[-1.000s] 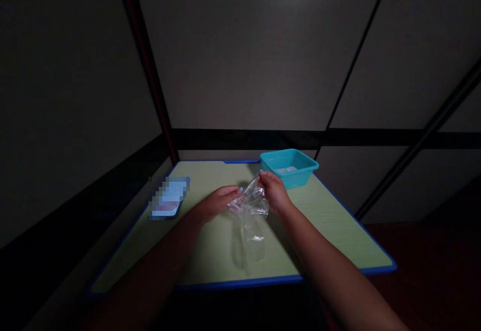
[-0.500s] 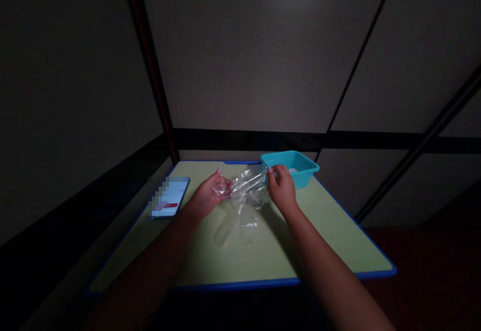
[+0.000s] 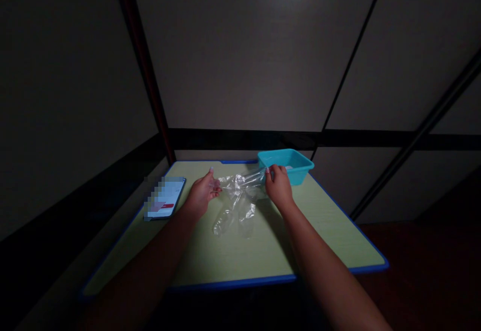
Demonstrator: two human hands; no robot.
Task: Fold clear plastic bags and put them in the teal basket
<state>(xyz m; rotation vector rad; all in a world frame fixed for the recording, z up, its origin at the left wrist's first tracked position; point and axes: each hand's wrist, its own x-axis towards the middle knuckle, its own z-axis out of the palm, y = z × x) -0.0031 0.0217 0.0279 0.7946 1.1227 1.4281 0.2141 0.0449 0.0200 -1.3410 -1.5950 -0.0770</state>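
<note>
Pinching a clear bag [image 3: 238,191] taut between left hand [image 3: 201,194] and right hand [image 3: 278,189], over the table [image 3: 330,231], near a bin [image 3: 287,163].

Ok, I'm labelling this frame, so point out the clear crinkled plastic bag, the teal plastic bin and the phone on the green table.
Clear crinkled plastic bag [image 3: 240,193], head view, its bunched middle.
Teal plastic bin [image 3: 300,173], head view, near wall.
Phone [image 3: 165,198], head view, screen centre.

text: none legible | phone [image 3: 165,199], left of centre on table: screen pixelated, only a red band and pale blocks show | teal bin [image 3: 286,164], right of centre: no label seen
</note>
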